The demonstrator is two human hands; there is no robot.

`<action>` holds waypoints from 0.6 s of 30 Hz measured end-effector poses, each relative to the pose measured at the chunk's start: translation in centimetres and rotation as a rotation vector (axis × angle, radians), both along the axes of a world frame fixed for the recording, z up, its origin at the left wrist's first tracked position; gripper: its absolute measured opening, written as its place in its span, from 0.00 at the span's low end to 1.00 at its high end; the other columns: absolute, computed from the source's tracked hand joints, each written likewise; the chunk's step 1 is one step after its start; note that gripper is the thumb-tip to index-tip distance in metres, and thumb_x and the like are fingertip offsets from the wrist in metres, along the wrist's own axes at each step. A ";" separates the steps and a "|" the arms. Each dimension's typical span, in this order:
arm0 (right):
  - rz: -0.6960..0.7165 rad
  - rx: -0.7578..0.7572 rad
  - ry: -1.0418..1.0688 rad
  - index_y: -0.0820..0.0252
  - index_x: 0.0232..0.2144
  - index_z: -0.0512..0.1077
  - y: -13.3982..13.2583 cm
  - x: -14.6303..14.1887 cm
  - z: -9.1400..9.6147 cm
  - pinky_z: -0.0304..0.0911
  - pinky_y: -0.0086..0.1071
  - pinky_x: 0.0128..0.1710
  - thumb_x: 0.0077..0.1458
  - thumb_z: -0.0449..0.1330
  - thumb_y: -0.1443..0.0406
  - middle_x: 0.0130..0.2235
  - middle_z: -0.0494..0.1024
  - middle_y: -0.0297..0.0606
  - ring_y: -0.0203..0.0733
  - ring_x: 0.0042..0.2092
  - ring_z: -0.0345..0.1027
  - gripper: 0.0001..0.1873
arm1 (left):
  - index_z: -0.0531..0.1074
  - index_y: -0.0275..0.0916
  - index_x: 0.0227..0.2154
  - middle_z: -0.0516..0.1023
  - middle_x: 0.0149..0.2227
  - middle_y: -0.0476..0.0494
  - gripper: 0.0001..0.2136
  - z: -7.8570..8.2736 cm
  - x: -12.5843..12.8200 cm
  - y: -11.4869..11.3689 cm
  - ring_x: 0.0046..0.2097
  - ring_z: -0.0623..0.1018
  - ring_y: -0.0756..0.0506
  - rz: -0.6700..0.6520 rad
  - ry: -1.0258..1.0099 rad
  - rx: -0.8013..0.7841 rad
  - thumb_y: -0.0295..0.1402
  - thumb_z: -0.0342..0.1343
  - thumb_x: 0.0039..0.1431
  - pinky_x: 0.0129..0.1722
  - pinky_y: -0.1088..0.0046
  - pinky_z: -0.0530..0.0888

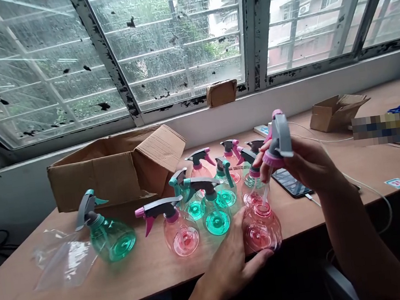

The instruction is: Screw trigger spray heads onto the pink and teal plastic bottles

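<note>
My left hand [232,263] wraps around the base of a pink clear spray bottle [262,227] standing at the desk's front edge, its neck uncovered. My right hand [301,162] holds a grey and pink trigger sprayer head [278,141] just above that bottle, with its thin dip tube [263,193] reaching down toward the neck. Several assembled teal and pink spray bottles [211,195] stand grouped behind it. One teal spray bottle [108,234] stands apart to the left.
An open cardboard box [114,168] sits at the back left of the wooden desk [369,158]. A clear plastic bag [62,259] lies far left. A phone [291,182] with a white cable lies right of the bottles. A small cardboard box [336,111] sits at the back right.
</note>
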State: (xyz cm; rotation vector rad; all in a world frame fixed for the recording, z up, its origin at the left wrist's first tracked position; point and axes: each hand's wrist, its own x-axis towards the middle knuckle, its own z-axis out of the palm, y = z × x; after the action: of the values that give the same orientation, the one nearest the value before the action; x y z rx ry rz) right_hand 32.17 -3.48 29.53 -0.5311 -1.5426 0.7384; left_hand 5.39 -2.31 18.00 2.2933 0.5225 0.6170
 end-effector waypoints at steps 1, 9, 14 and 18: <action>0.041 -0.039 -0.056 0.53 0.52 0.83 0.0 0.0 -0.1 0.83 0.39 0.38 0.70 0.66 0.55 0.44 0.88 0.45 0.46 0.37 0.84 0.14 | 0.38 0.51 0.79 0.53 0.80 0.33 0.46 0.1 0.0 0.0 0.79 0.58 0.30 0.001 0.005 -0.008 0.40 0.65 0.71 0.79 0.42 0.59; 0.011 -0.127 -0.378 0.51 0.58 0.83 -1.5 -1.6 -4.8 0.80 0.33 0.50 0.73 0.63 0.57 0.51 0.88 0.43 0.48 0.50 0.85 0.17 | 0.35 0.53 0.79 0.46 0.82 0.33 0.48 0.4 0.1 -0.1 0.80 0.55 0.30 -0.012 0.000 -0.015 0.40 0.65 0.71 0.78 0.43 0.60; -0.007 -0.146 -0.232 0.45 0.62 0.80 -2.1 -2.3 -7.9 0.79 0.35 0.51 0.73 0.61 0.54 0.54 0.88 0.42 0.51 0.52 0.84 0.19 | 0.36 0.50 0.79 0.48 0.81 0.32 0.49 0.7 0.2 -0.2 0.80 0.54 0.29 -0.026 -0.035 -0.018 0.38 0.67 0.70 0.79 0.43 0.58; 0.000 -0.161 -0.145 0.46 0.61 0.80 -1.7 -2.5 -10.1 0.78 0.37 0.54 0.73 0.59 0.49 0.54 0.87 0.43 0.53 0.54 0.83 0.22 | 0.38 0.48 0.80 0.52 0.80 0.31 0.49 1.5 0.3 -0.5 0.79 0.58 0.30 -0.017 -0.014 -0.040 0.37 0.68 0.69 0.79 0.46 0.60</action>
State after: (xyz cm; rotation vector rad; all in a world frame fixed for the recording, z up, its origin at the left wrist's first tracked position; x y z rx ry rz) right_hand 29.64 -5.16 19.43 -0.7174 -1.6245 0.8435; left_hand 5.73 -2.82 19.46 2.2517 0.5035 0.6088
